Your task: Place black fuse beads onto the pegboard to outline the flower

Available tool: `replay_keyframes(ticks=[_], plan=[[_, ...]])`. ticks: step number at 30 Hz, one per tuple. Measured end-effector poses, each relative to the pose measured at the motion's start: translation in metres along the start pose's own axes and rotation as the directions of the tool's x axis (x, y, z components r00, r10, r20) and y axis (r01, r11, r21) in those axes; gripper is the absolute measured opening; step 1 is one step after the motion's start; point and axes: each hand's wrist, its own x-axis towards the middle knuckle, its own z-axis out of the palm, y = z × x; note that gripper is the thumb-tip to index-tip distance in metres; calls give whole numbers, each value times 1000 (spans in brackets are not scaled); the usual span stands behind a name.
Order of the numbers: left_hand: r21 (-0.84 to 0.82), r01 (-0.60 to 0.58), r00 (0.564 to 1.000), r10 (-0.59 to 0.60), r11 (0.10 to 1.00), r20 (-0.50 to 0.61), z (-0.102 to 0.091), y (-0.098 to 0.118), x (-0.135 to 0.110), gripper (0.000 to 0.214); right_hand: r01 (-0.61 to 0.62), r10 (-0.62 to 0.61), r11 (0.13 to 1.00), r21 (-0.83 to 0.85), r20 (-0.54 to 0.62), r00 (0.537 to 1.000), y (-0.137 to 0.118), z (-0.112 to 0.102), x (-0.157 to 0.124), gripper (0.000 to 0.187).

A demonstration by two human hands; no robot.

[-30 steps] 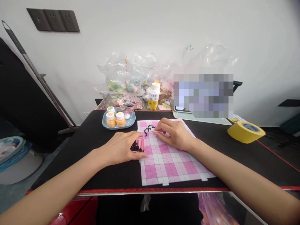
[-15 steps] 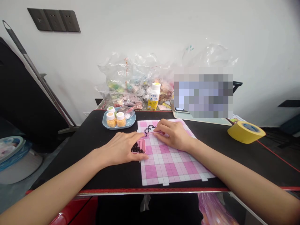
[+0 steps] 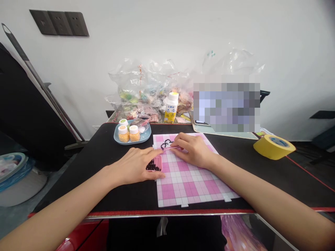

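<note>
My left hand curves around a small pink ridged tray, thumb at the near side and fingers at the far side. Black beads lie heaped in that tray. Pink tweezers are pinched in my right hand, their tip pointing left, close to my left fingertips. Under my right hand and its wrist lies a pink-and-white checked pegboard. Near its far left corner, black beads form a curved outline, partly hidden by my right fingers. Whether the tweezers hold a bead is too small to tell.
A blue tray with small bead jars stands at the back left. Behind are a white-yellow bottle and plastic bags. A blurred-out object is at the back right, yellow tape on the right.
</note>
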Motion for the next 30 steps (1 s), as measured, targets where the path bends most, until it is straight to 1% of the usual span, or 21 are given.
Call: replay_keyframes(ticks=[6,14,17,19,23,27,30], plan=[[-9,7,1000,-7,1000,7,0,0,0,67,0,0,1000,7,-3,1000,-1,-1,1,19],[-106,71,998,-70,992,6,-1,-1,-1,66,2,-2,1000,-3,-78,997,-3,-4,2,18],[-101,81,997,-81,992,3,-1,-1,0,65,22,-17,999,43,-112,994,-6,-5,3,18],[-93,76,997,-77,993,-2,-1,-1,0,65,59,-47,993,101,-119,992,-8,-6,3,17],[-70,78,997,-79,994,-8,0,-1,0,62,123,-113,982,141,-75,991,-14,-5,5,18],[-97,68,997,-71,993,-26,2,-1,-1,59,135,-137,983,123,3,991,-17,-2,5,20],[-120,58,997,-63,991,-37,3,-2,0,58,142,-146,982,121,23,989,-18,0,5,21]])
